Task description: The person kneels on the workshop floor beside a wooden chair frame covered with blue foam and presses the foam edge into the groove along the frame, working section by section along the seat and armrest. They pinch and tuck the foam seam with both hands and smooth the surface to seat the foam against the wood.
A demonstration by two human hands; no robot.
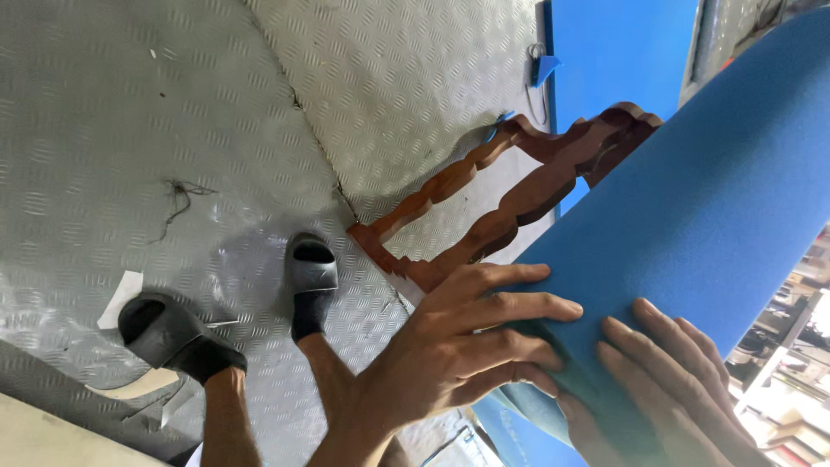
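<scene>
From my remote view I see both of the wearer's hands bare, the left hand (450,346) and the right hand (666,389) without gloves, rings or a watch, and the forearms carry no sleeves as far as the frame shows. Lower down, the legs are bare to the ankle, and each foot wears a dark grey rubber slide sandal with a broad moulded strap over a black sock, the left sandal (164,333) and the right sandal (311,275) matching in colour and shape

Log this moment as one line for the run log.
left hand: flat on blue foam sheet | right hand: pressing same sheet | carved wooden frame: beneath sheet | floor: checker plate
</scene>
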